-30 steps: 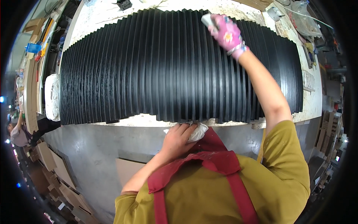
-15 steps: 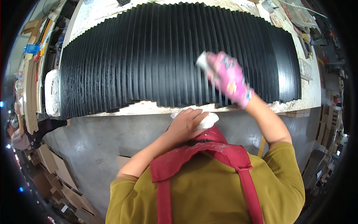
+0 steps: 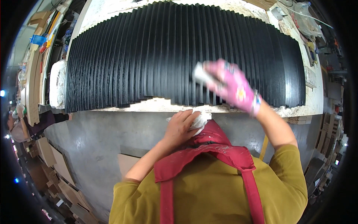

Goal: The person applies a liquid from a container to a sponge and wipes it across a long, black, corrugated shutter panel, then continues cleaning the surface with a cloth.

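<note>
Head view: the gloved right hand, blurred, grasps a pale block jutting left from its fingers, with black strips spread beneath and to both sides. Nearer the body, the bare left hand clasps a crumpled white wad. Far beyond the right hand, rightward, sits a clear plastic bag, contents unclear.

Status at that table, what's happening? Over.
Left hand: holding white wad. Right hand, pink-gloved: gripping whitish block, blurred. Black strips side by side, some behind glove.
</note>
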`<state>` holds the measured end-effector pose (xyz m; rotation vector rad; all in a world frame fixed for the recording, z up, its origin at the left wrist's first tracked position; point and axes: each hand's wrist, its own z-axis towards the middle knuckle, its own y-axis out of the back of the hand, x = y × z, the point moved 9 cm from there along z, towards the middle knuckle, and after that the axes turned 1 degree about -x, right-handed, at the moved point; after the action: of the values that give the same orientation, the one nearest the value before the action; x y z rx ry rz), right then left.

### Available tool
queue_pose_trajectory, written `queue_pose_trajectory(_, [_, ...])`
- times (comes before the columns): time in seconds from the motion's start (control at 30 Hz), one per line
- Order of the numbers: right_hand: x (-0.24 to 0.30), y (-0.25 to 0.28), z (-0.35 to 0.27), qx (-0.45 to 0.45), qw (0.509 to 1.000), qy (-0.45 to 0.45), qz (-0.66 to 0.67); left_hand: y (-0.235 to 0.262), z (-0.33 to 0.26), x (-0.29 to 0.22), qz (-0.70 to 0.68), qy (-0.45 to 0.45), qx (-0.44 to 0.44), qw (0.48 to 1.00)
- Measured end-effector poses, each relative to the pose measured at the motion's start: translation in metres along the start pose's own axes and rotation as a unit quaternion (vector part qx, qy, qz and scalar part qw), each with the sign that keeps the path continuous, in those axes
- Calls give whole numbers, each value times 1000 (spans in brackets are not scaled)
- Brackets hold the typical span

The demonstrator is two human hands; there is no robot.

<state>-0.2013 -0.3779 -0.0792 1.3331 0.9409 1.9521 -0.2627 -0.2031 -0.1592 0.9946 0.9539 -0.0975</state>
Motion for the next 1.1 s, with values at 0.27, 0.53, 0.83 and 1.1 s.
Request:
queue_pose_trajectory(0.27, [-76, -1, 118, -91, 989, -71, -95, 2, 2, 2, 4, 29, -3, 1000])
queue_pose_trajectory(0.53, [25, -14, 55, -40, 991, 124, -32, -1, -5, 8, 4, 32, -6, 999])
queue_pose_trajectory(0.83, [45, -42, 25, 12, 993, 39, -113, -5, -4, 12, 13, 39, -12, 999])
queue_pose_trajectory(1.1, [-40, 5, 10, -48, 897, -201, 390, -2, -15, 8, -8, 54, -22, 998])
